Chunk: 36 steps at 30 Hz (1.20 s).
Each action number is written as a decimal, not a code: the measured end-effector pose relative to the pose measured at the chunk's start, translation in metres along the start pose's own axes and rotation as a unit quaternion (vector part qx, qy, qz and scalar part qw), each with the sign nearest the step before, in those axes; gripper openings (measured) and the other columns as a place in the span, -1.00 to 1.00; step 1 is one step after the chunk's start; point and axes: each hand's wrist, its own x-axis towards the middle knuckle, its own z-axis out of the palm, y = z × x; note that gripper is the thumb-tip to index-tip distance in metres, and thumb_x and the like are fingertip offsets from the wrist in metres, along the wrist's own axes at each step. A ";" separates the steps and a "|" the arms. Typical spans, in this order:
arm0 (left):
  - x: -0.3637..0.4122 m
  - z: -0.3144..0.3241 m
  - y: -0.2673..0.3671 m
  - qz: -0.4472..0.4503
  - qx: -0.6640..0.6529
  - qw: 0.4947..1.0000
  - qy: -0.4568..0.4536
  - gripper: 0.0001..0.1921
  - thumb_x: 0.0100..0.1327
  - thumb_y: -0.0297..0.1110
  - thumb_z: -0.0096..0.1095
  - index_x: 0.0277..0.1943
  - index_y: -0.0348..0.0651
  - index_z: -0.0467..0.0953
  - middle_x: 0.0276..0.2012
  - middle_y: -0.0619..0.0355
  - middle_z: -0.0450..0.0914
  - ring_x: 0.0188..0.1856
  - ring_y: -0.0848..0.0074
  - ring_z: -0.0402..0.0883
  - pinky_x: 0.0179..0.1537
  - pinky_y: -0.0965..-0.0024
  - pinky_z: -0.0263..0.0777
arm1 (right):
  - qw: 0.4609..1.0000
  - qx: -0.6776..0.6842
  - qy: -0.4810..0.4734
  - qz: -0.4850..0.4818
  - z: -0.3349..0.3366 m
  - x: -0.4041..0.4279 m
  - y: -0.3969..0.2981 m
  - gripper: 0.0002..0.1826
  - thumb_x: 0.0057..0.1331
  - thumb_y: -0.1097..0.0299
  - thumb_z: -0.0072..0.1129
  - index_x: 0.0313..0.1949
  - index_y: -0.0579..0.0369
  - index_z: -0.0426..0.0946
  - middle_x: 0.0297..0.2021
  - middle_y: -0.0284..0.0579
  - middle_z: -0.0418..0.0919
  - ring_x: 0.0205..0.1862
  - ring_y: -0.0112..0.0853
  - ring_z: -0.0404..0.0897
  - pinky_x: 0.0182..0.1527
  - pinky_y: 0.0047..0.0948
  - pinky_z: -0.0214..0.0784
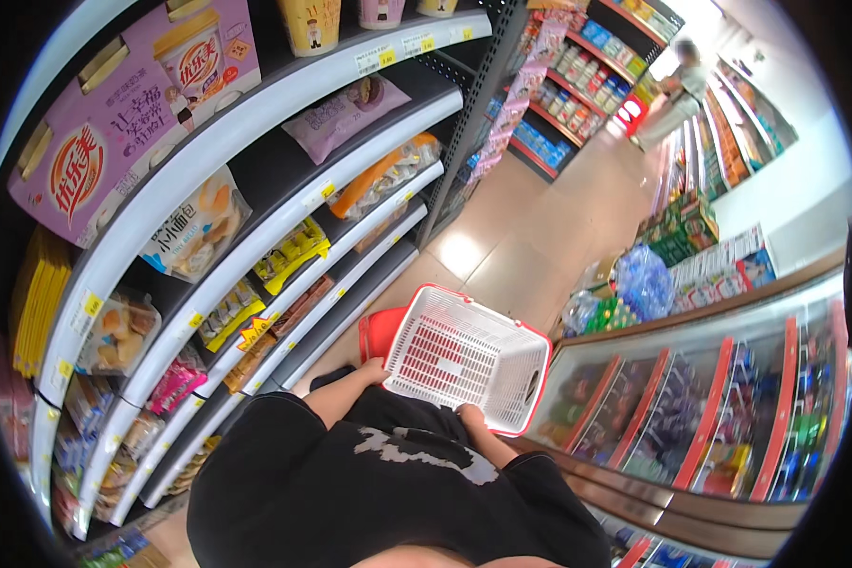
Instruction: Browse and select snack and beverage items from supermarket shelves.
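A white plastic shopping basket (493, 358) with a red rim is before my body, its slotted inside facing up and bare. My left hand (375, 370) is shut on the basket's near left corner. At the near edge, my right hand (471, 417) grips the rim, its fingers partly hidden by the basket wall. Behind the basket's left side, a red plastic object (380, 334) shows on the tiled floor, mostly covered.
Shelving (284, 199) on my left carries packaged bread and snacks. A glass-topped freezer (681, 405) flanks my right. Beyond it stand stacked cartons (724, 273) and a blue plastic-wrapped bundle (645, 282). A person (674, 96) is farther down the tiled aisle (518, 220).
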 end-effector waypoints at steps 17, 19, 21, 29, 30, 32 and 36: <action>0.087 -0.001 0.074 -0.127 0.125 0.984 0.002 -0.55 -0.08 -0.17 0.22 -0.12 -0.25 0.52 -0.13 -0.16 0.51 -0.07 0.15 0.51 -0.09 0.29 0.39 | 0.992 -0.048 0.043 -0.104 -0.106 0.032 0.022 -0.75 0.06 0.24 -0.01 -0.36 0.03 0.58 -0.32 0.11 0.55 -0.24 -0.11 0.56 -0.21 -0.18 0.39; 0.102 0.000 0.083 -0.123 0.126 0.984 0.003 -0.55 -0.07 -0.17 0.21 -0.11 -0.24 0.51 -0.11 -0.16 0.50 -0.06 0.14 0.50 -0.08 0.28 0.39 | 0.995 -0.012 0.062 -0.081 -0.113 0.035 0.023 -0.75 0.05 0.24 0.05 -0.35 0.08 0.59 -0.36 0.13 0.55 -0.27 -0.06 0.56 -0.22 -0.15 0.39; 0.113 -0.008 0.065 -0.105 0.138 0.985 -0.003 -0.54 -0.05 -0.13 0.19 -0.08 -0.20 0.50 -0.11 -0.15 0.50 -0.04 0.16 0.49 -0.05 0.27 0.37 | 0.994 -0.039 0.067 -0.079 -0.117 0.047 0.013 -0.80 0.05 0.23 0.09 -0.38 0.00 0.62 -0.45 0.10 0.56 -0.31 -0.11 0.58 -0.27 -0.18 0.41; 0.130 -0.076 0.158 -0.130 0.192 0.971 -0.064 -0.56 0.03 -0.08 0.16 -0.07 -0.16 0.50 -0.05 -0.03 0.50 -0.01 0.20 0.49 -0.02 0.17 0.34 | 0.995 0.058 0.079 -0.031 -0.149 0.085 -0.002 -0.75 0.05 0.28 -0.01 -0.44 0.18 0.58 -0.43 0.16 0.55 -0.31 -0.03 0.56 -0.29 -0.12 0.37; 0.144 -0.081 0.158 -0.099 0.198 0.970 -0.100 -0.58 0.03 -0.11 0.14 -0.09 -0.18 0.51 -0.08 -0.04 0.51 -0.03 0.19 0.49 -0.03 0.18 0.34 | 0.995 0.060 0.079 -0.025 -0.150 0.093 -0.003 -0.75 0.05 0.28 -0.01 -0.44 0.18 0.58 -0.43 0.16 0.55 -0.31 -0.03 0.56 -0.29 -0.12 0.37; 0.172 -0.094 0.158 -0.087 0.202 0.970 -0.106 -0.59 0.02 -0.12 0.14 -0.10 -0.18 0.51 -0.09 -0.05 0.51 -0.03 0.19 0.49 -0.03 0.19 0.34 | 0.981 0.096 0.170 -0.005 -0.140 0.115 0.001 -0.73 0.06 0.29 -0.04 -0.41 0.23 0.56 -0.42 0.17 0.55 -0.30 -0.01 0.55 -0.29 -0.11 0.36; 0.223 -0.118 0.159 -0.054 0.212 0.970 -0.109 -0.60 0.01 -0.15 0.12 -0.11 -0.18 0.52 -0.11 -0.07 0.52 -0.05 0.18 0.50 -0.03 0.21 0.34 | 0.973 0.188 0.133 0.006 -0.179 0.137 -0.029 -0.70 0.07 0.26 -0.06 -0.39 0.23 0.55 -0.38 0.16 0.55 -0.25 -0.04 0.55 -0.21 -0.13 0.35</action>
